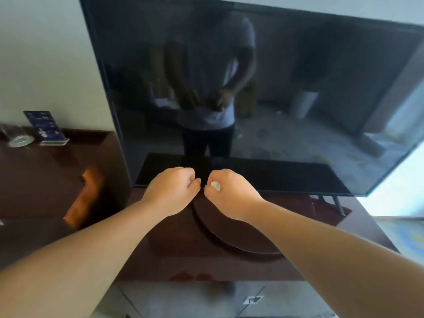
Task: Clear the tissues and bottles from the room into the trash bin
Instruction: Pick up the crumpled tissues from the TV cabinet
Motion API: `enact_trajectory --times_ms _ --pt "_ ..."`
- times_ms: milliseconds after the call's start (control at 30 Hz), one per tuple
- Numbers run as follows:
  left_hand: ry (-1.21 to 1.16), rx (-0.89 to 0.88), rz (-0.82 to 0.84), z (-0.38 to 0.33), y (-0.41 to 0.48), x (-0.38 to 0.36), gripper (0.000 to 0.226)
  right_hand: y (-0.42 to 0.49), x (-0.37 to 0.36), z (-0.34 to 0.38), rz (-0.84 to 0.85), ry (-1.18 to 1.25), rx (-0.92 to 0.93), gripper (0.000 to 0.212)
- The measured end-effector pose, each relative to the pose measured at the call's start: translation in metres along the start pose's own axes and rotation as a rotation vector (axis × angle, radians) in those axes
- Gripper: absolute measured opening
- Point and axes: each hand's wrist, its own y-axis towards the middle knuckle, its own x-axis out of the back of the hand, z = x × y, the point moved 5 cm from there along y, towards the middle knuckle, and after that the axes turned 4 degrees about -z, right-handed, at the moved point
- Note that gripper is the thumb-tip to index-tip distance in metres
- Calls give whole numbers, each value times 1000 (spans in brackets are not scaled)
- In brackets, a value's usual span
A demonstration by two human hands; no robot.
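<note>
White crumpled tissue point(215, 186) is peeking from the pinching right hand point(229, 198); left hand point(174, 193) is curling beside it, grip impossible to tell.

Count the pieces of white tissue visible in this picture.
2. One tissue piece is pinched in the right hand; a smaller white bit shows inside the left hand. More may be hidden in the fists.

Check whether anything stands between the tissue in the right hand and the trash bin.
Cannot be settled: no trash bin shows in this view. The right hand pinches the tissue, so nothing separates those. The television stands close behind the hand.
</note>
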Motion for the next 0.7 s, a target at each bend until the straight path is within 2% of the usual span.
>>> enact_trajectory --times_ms 133,300,700 --pt "-30 -100 15 -45 7 -4 36 -32 30 -21 -84 50 -113 13" --pt "-55 -198 57 -110 10 -21 35 -78 70 -56 -181 -2 -203 16" --pt "-116 -387 142 -317 -31 -92 36 -249 172 -166 -355 -36 -343 23"
